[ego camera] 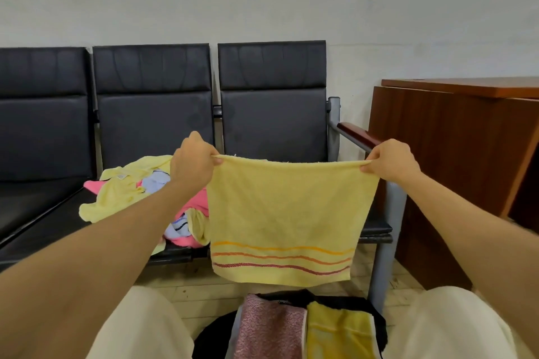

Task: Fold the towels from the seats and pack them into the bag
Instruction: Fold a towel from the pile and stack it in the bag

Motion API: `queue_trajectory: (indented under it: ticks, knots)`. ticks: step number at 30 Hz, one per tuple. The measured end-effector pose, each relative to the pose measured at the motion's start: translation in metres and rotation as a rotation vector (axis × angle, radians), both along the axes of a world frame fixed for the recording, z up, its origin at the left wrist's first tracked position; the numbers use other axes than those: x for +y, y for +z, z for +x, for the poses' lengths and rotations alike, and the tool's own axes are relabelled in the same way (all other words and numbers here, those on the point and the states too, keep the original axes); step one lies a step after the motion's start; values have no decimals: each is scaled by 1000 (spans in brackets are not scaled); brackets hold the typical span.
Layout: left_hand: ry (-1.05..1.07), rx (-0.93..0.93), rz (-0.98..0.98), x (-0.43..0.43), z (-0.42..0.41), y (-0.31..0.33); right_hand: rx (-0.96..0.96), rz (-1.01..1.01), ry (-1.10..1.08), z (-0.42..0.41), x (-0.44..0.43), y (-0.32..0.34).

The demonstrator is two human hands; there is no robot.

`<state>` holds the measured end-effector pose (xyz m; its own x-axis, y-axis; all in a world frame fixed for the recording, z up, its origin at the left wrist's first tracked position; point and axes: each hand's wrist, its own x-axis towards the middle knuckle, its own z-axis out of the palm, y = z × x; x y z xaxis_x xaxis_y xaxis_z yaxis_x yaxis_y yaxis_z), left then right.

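Both sets of fingers are curled tight and pinching the top corners of a pale yellow towel, the left hand on the left corner and the right hand on the right one, so the top edge is pulled pretty much straight between them. The towel hangs flat in the air, with three stripes near the bottom hem, yellow, orange and red. It's held up in front of the rightmost seat in a row of black padded seats. Behind the left arm, on the middle seat, there's a messy pile of towels that aren't folded, yellow, pink and light blue mixed together. Down below the hanging towel, between the person's knees, sits a black bag on the floor, open, with a folded pink towel and a folded yellow towel side by side in it. Off to the right is a wooden desk against the wall.
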<state>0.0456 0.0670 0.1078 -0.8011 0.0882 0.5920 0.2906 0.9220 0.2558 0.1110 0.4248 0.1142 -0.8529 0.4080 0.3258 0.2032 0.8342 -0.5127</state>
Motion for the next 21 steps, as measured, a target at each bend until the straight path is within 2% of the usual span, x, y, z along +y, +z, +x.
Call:
queue_trajectory:
  ticks: [2,7,11,15,18,21]
  knots:
    - [16,2,2,2,-1,5,-20,48,-7,-4,-3,5]
    - [1,-188,271,7,-16,18,-19,134,53,-25,-5,8]
    - [-70,-279,505,12,-36,24,-102,6,112,-49,-3,13]
    - [-46,-306,614,18,-65,21,44,-243,171,-80,-4,14]
    - [-20,-292,648,21,-85,10,66,-155,189,-101,-8,2]
    - [2,-271,619,25,-108,-9,214,-174,170,-122,-12,-19]
